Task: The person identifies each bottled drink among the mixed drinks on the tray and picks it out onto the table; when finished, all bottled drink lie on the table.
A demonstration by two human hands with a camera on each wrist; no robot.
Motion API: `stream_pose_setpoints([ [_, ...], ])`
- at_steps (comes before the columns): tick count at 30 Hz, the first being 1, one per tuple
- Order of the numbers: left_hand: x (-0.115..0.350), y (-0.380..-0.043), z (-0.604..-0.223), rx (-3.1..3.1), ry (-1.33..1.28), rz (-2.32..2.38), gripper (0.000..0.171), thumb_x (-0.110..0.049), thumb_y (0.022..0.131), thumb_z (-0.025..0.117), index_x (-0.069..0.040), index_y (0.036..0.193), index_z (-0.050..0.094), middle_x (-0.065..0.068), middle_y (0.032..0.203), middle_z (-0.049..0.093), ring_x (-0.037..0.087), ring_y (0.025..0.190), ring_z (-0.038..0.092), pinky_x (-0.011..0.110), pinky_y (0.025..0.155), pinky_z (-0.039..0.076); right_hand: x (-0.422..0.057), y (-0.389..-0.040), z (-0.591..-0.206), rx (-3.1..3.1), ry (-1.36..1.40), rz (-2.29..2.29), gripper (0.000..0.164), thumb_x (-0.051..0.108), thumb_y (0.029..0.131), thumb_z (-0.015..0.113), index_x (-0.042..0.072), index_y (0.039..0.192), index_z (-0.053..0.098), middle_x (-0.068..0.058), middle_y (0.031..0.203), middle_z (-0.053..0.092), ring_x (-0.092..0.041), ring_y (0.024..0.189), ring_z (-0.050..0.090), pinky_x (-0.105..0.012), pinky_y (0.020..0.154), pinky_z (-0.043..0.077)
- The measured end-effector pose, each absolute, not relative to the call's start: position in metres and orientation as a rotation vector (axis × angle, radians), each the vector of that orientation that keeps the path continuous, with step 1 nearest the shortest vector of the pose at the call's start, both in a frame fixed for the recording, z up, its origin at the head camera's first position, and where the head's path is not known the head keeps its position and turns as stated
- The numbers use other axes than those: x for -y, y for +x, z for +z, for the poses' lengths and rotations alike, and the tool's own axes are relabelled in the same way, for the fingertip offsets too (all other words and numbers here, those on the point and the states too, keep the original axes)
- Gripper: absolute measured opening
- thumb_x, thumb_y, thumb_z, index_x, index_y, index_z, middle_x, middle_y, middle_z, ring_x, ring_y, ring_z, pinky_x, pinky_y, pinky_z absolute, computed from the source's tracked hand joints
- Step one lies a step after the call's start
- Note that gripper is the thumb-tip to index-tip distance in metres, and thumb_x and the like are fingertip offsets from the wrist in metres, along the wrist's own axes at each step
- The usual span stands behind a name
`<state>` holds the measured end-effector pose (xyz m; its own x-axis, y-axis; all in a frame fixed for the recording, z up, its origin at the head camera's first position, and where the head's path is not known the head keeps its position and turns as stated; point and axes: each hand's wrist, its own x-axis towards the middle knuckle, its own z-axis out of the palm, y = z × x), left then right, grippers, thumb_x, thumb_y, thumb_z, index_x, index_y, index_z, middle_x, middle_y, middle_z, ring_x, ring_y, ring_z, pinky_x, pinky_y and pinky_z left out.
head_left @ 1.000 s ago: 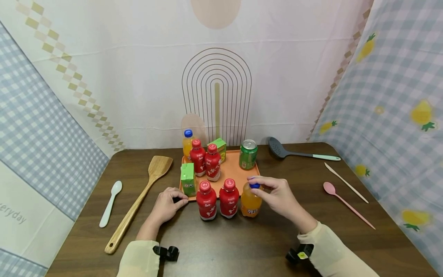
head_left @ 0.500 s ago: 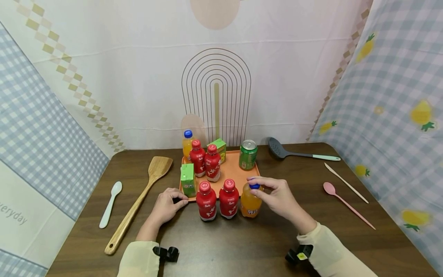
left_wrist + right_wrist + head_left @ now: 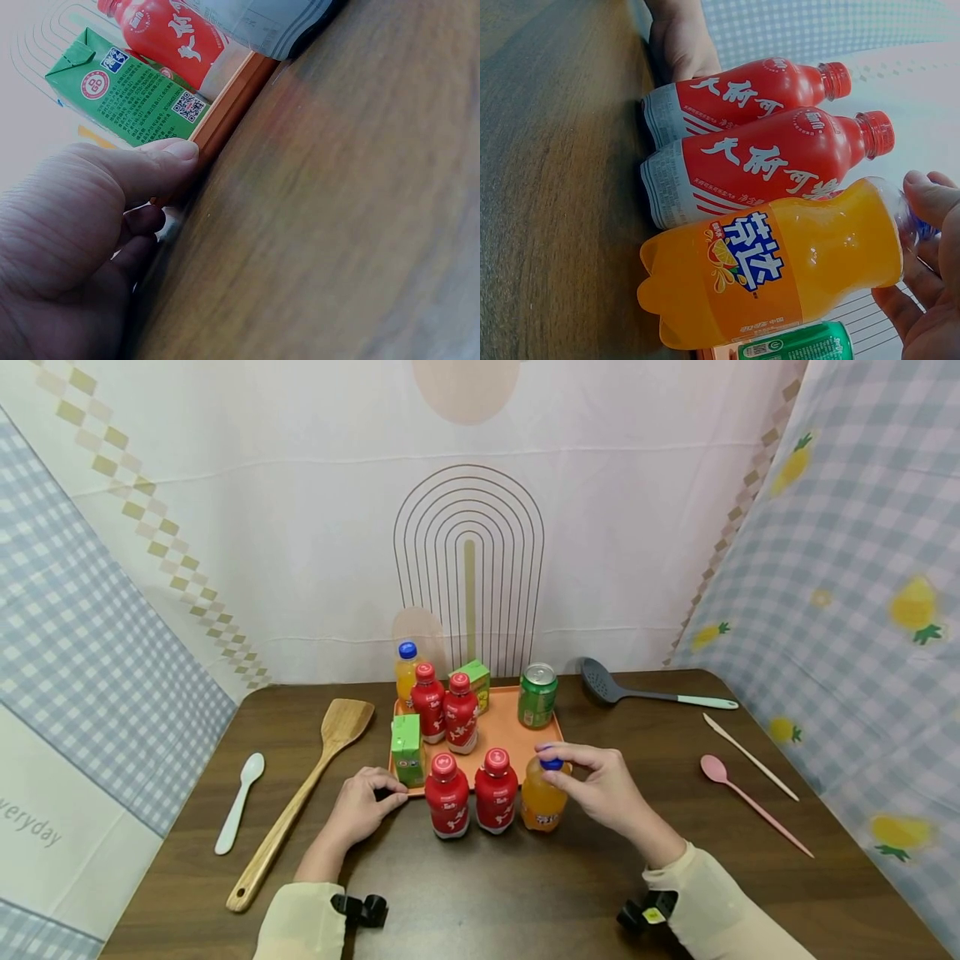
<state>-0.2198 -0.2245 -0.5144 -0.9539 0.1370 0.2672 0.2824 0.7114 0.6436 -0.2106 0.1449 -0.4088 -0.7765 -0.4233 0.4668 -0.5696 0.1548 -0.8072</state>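
My right hand pinches an orange soda bottle by its blue cap, thumb on one side and fingers on the other. That bottle stands upright in front of the orange tray, in a row with two red cola bottles. At the tray's front left corner, my left hand pinches the rim; the left wrist view shows the thumb on top and fingers curled below. A green juice box stands on the tray beside this hand. Two more red bottles stand behind it.
Further back on the tray are another orange soda bottle, a second green box and a green can. A wooden spatula and white spoon lie left. A slotted spoon, thin white stick and pink spoon lie right.
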Motion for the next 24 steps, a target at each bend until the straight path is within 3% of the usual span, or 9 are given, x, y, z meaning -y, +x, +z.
stream_pose_setpoints([
  [15, 0.225, -0.22, -0.514, 2.722, -0.342, -1.062, 0.008, -0.016, 0.078, 0.08, -0.022, 0.079, 0.075, -0.013, 0.083, 0.065, 0.015, 0.092, 0.058, 0.042, 0.085, 0.045, -0.146, -0.21, -0.388, 2.37, 1.006, 1.535, 0.029, -0.002, 0.081, 0.074, 0.002, 0.109, 0.071, -0.013, 0.121, 0.065, -0.02, 0.112, 0.061, -0.03, 0.09, 0.049],
  [20, 0.225, -0.22, -0.514, 2.726, -0.325, -1.076, 0.009, -0.016, 0.078, 0.08, -0.023, 0.078, 0.075, -0.013, 0.083, 0.065, 0.015, 0.092, 0.057, 0.042, 0.085, 0.045, -0.145, -0.219, -0.364, 2.351, 1.153, 1.395, 0.029, -0.004, 0.08, 0.074, 0.002, 0.108, 0.071, -0.015, 0.119, 0.066, -0.024, 0.112, 0.061, -0.026, 0.094, 0.046],
  [24, 0.225, -0.22, -0.514, 2.733, -0.322, -1.086, 0.007, -0.018, 0.079, 0.08, -0.022, 0.079, 0.075, -0.013, 0.084, 0.065, 0.015, 0.093, 0.057, 0.042, 0.086, 0.044, -0.146, -0.241, -0.355, 2.33, 1.292, 1.276, 0.03, 0.001, 0.081, 0.075, 0.008, 0.109, 0.071, -0.008, 0.117, 0.067, -0.02, 0.109, 0.063, -0.025, 0.091, 0.048],
])
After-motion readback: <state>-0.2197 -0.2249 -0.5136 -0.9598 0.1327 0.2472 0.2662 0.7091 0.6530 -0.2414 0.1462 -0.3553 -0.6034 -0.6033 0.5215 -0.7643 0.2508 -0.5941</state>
